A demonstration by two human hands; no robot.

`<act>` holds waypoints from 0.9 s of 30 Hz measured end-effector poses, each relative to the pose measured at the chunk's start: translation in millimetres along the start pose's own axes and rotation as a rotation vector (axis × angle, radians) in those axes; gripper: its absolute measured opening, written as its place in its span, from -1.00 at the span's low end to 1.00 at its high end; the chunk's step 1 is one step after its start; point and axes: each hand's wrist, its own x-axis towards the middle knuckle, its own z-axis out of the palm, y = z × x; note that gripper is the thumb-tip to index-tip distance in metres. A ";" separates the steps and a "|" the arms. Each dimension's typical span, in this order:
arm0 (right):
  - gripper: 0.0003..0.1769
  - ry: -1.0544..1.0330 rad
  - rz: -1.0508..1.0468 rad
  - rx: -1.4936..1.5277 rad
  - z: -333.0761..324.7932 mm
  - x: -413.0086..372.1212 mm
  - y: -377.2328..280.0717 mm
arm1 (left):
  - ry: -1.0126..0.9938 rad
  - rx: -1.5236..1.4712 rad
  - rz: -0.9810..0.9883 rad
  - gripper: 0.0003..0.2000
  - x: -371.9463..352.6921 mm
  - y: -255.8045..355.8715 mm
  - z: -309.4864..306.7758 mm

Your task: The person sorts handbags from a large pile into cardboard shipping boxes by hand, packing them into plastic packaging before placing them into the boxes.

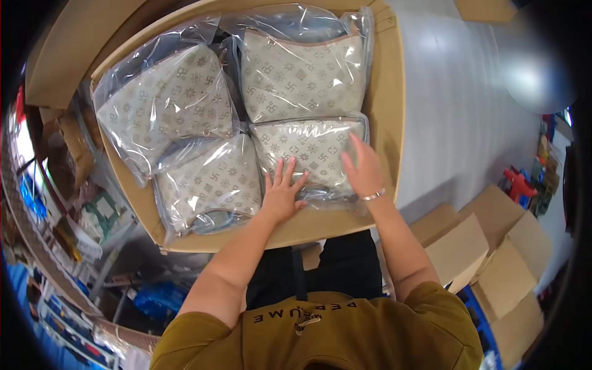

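A large cardboard box (pixel 387 111) stands open in front of me. Inside it lie patterned beige bags in clear plastic: one at the upper left (pixel 172 98), one at the upper right (pixel 302 74), one at the lower left (pixel 216 176) and one at the lower right (pixel 308 148). My left hand (pixel 283 194) rests with spread fingers on the near left part of the lower right bag. At that bag's right side is my right hand (pixel 364 166), a bracelet on its wrist, thumb and fingers apart.
Opened empty cartons (pixel 487 246) are at the lower right. A grey surface (pixel 450 92) extends right of the box. Shelving with assorted goods (pixel 68 308) is at the lower left, near a blue plastic bag (pixel 160 300). A red object (pixel 519 185) is far right.
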 end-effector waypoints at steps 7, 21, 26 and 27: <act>-0.28 -0.773 -0.217 -0.405 25.7 93.0 -3.3 | -0.175 0.027 -0.085 -0.43 24.5 12.1 -31.7; -0.54 -0.785 -0.403 -0.570 5.2 162.2 -93.2 | 0.656 -0.656 -0.787 -0.20 146.2 -55.1 -62.3; -0.64 -0.363 -0.967 -0.623 55.4 236.7 -103.3 | 0.921 -0.489 -0.689 -0.27 144.7 -12.4 -51.1; -0.65 -0.436 -1.068 -0.784 62.7 243.2 -103.6 | 0.918 -0.550 -0.623 -0.32 134.9 -14.3 -55.4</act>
